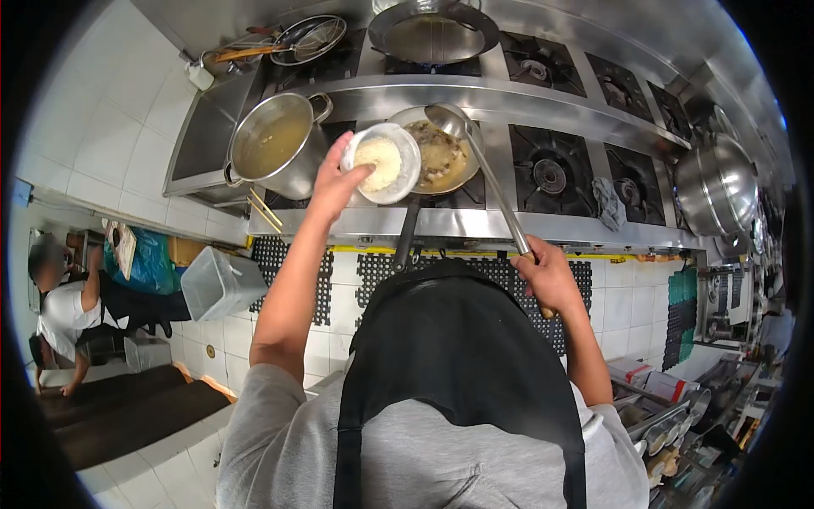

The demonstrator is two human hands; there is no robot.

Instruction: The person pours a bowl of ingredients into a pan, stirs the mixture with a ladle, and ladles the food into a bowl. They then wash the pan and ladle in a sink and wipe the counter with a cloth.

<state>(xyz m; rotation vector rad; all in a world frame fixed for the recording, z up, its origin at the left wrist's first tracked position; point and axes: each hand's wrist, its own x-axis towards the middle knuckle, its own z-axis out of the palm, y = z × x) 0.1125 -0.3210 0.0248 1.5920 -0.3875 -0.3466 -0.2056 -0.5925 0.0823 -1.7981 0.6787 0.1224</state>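
My left hand (337, 180) grips a white bowl (409, 161) by its left side, the thumb over the rim. Pale grains that look like rice (379, 163) lie in the bowl. It is held over the left edge of a frying pan (469, 174) on the front burner. Brownish liquid with dark pieces (438, 153) fills the pan, whose black handle (407, 233) points toward me. My right hand (549, 276) is closed round the wooden-ended handle of a long metal ladle (494, 181). The ladle's bowl hangs over the far side of the pan.
A tall pot (271, 127) of cloudy liquid stands left of the pan. At the back sits a wok (433, 38). A grey cloth (608, 204) lies on the front right burners, beside large metal bowls (716, 185). Another person (72, 310) is at the far left.
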